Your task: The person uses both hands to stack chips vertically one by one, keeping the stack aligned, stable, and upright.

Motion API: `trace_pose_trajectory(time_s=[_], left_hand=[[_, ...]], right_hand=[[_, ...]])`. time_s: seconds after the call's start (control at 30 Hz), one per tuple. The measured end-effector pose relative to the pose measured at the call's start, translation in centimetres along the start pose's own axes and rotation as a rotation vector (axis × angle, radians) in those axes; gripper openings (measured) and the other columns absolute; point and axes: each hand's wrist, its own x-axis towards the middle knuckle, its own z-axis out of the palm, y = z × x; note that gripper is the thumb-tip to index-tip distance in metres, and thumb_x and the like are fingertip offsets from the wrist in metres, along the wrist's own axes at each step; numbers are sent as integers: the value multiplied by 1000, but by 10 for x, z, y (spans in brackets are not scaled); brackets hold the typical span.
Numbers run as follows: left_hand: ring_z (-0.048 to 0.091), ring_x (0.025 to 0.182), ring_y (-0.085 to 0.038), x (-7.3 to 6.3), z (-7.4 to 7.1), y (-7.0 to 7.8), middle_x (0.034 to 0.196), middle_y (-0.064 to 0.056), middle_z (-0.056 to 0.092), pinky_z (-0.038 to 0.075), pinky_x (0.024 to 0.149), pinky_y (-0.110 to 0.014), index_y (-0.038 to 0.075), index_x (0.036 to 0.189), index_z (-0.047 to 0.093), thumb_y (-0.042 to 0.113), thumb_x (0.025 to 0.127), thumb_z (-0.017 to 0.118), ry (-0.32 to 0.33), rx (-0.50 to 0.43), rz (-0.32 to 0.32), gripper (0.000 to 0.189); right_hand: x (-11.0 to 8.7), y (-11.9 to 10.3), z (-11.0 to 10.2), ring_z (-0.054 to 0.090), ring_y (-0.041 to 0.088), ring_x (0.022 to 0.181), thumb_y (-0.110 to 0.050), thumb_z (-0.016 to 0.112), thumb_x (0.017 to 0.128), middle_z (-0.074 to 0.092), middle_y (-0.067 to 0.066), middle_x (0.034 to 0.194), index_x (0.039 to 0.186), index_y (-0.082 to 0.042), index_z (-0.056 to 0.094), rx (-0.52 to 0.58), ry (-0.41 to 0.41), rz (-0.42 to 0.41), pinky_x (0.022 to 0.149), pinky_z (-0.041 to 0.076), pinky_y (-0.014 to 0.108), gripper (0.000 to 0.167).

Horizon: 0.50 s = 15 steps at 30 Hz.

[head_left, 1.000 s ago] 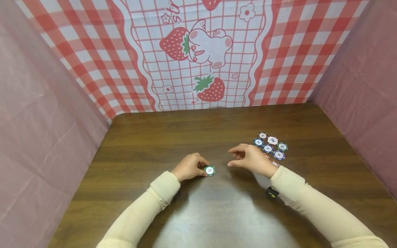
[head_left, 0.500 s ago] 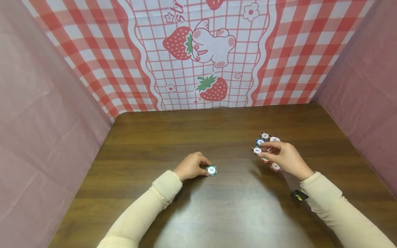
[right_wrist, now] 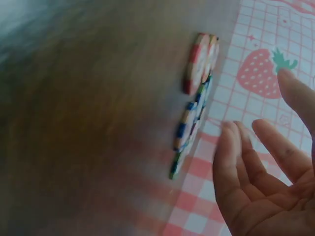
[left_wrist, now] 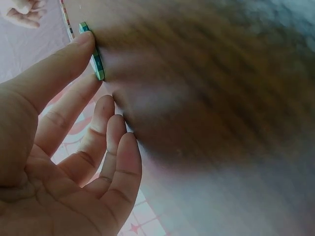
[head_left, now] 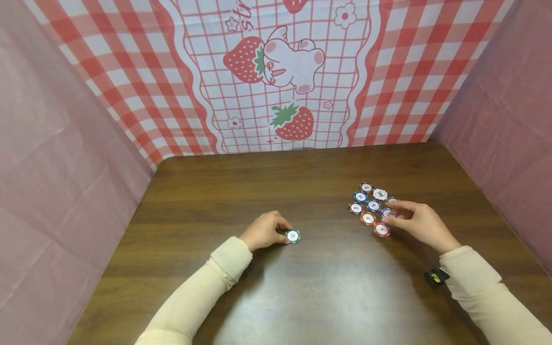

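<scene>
My left hand (head_left: 265, 231) pinches a green poker chip (head_left: 293, 235) marked 20 by its edge, thumb and forefinger at two points of the rim. That chip lies flat on the table, as the left wrist view (left_wrist: 98, 63) of it edge-on also suggests. My right hand (head_left: 424, 225) hovers at the right side of a cluster of poker chips, thumb and fingers spread apart with nothing between them. Its fingertips overlap a blue chip (head_left: 387, 213) and partly hide a green chip (head_left: 392, 200). Nearest in front are two red chips (head_left: 381, 230) marked 5.
The cluster also holds a white chip (head_left: 380, 194), blue chips (head_left: 360, 197) and dark chips (head_left: 355, 208), lying close together on the wooden table (head_left: 258, 182). A strawberry-print cloth (head_left: 293, 72) hangs behind the table, with pink cloth at both sides.
My right hand has moved right, from left of the chips, across them, to their right side, uncovering the dark and red chips. The left hand keeps its place on the green chip.
</scene>
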Motion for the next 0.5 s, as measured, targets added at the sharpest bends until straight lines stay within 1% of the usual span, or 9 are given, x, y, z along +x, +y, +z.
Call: trace_pose_trajectory(time_s=[0.17, 0.27, 0.37, 0.5], left_hand=[[61, 89, -15, -1, 1, 0, 94, -2, 66, 48, 81, -29, 13, 104, 77, 20, 75, 85, -9, -10, -10, 31], [61, 89, -15, -1, 1, 0, 94, -2, 66, 48, 82, -30, 13, 104, 77, 20, 75, 85, -10, -9, -13, 31], [61, 89, -15, 0, 0, 0, 94, -2, 66, 48, 82, -30, 12, 104, 77, 20, 75, 85, -9, -6, -13, 31], [60, 88, -15, 0, 0, -1, 93, -2, 66, 48, 81, -29, 11, 103, 77, 20, 75, 85, -4, 1, -7, 31]], right_hand=[[-3, 6, 2, 55, -2, 71, -30, 78, 83, 70, 7, 89, 122, 2, 65, 7, -110, 15, 65, 45, 21, 52], [-3, 10, 4, 55, -1, 70, -28, 79, 82, 69, 7, 90, 124, 1, 64, 6, -158, 4, 64, 45, 21, 52], [-3, 12, 5, 52, 0, 69, -27, 80, 81, 67, 7, 89, 124, 0, 64, -3, -185, -15, 63, 43, 22, 54], [-1, 12, 6, 49, 0, 67, -26, 82, 79, 63, 5, 86, 121, 1, 66, -28, -191, -51, 61, 41, 23, 53]])
